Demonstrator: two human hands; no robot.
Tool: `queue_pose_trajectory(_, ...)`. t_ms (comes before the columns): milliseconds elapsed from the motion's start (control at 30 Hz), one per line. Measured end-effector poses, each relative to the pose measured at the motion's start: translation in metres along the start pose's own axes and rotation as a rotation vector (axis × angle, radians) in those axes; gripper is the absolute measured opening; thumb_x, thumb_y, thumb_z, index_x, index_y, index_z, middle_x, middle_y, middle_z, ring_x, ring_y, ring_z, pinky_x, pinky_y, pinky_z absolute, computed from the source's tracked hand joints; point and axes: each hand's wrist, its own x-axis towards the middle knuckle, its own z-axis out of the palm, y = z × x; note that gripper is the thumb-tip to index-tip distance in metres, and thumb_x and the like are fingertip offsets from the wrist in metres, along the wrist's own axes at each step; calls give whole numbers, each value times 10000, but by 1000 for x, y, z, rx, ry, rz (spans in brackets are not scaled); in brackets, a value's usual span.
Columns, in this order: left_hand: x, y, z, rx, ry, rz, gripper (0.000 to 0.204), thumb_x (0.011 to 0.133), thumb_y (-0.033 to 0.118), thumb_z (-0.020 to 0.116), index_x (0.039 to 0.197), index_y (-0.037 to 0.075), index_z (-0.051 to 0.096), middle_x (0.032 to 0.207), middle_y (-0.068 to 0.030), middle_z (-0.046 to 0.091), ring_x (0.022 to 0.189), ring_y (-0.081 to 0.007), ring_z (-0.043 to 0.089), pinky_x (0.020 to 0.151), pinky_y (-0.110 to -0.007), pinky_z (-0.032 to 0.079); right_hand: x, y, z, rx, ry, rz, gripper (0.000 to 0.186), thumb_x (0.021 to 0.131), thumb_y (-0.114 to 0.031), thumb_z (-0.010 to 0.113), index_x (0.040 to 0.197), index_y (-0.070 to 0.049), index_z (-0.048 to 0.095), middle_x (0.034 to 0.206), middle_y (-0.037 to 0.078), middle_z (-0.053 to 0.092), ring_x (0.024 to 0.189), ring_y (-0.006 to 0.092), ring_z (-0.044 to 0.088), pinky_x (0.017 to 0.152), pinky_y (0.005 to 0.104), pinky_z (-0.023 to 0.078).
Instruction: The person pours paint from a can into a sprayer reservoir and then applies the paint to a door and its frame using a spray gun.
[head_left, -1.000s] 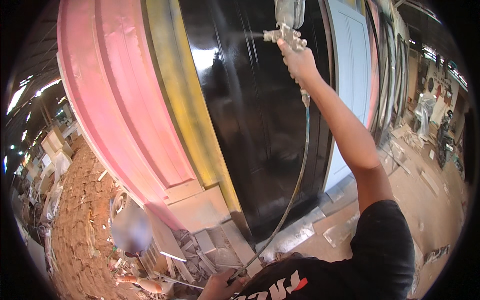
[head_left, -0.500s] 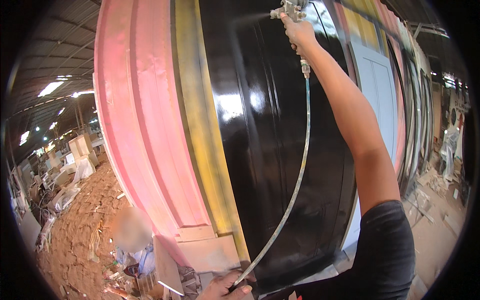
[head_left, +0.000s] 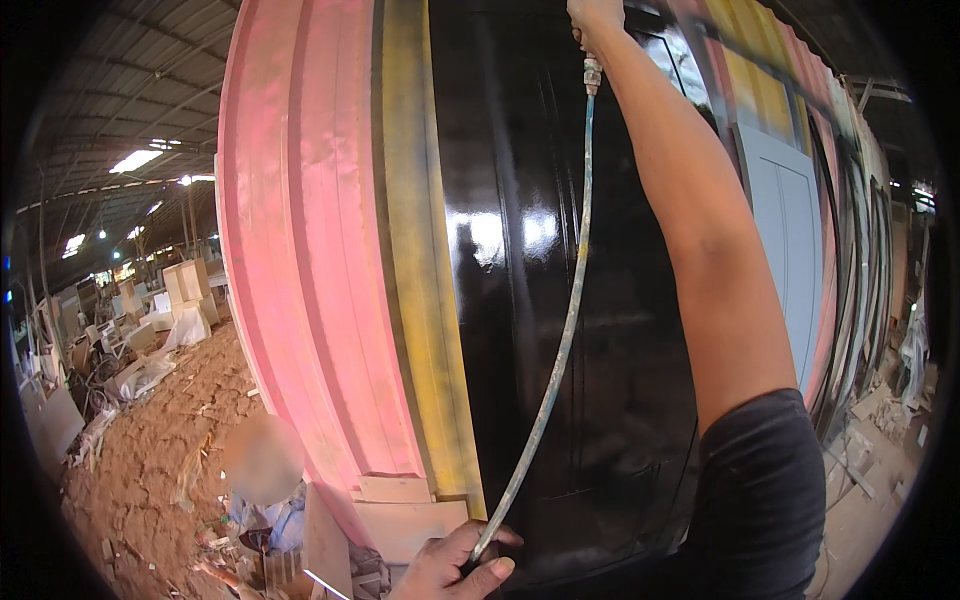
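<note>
Head view. Hose, paint-flecked: hangs bowed in front of a glossy black panel, from near its upper edge to its lower-left corner. Left hand: thumb and fingers close loosely on the hose, probably to keep slack off the shiny face. Right hand: curls round a spray gun, mostly cropped away; metal coupling points down, presumably leaving the forearm free. Yellow strip: borders the panel's left edge. Pink panelling: stands beyond. Pale-blue panel: past the right edge.
</note>
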Motion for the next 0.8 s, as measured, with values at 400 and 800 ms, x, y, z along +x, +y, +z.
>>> queue_pose_trajectory(400, -52, -12, -32, -37, -171, -184, 218, 941, 172, 618, 1094, 19, 647, 852, -66, 644, 781, -184, 614, 719, -320, 494, -97, 88, -80, -295, -406, 214, 578, 872, -563, 674, 686, -25, 571, 540, 48, 496, 412, 181, 473, 395, 358, 370)
queue_pose_trajectory(800, -145, -22, -87, -26, -351, -144, 314, 955, 253, 617, 1130, -6, 643, 802, -41, 591, 731, -148, 575, 665, -311, 470, -311, 63, -244, -522, -498, 562, 497, 898, -489, 689, 718, -32, 621, 567, 2, 512, 436, 120, 458, 400, 329, 357)
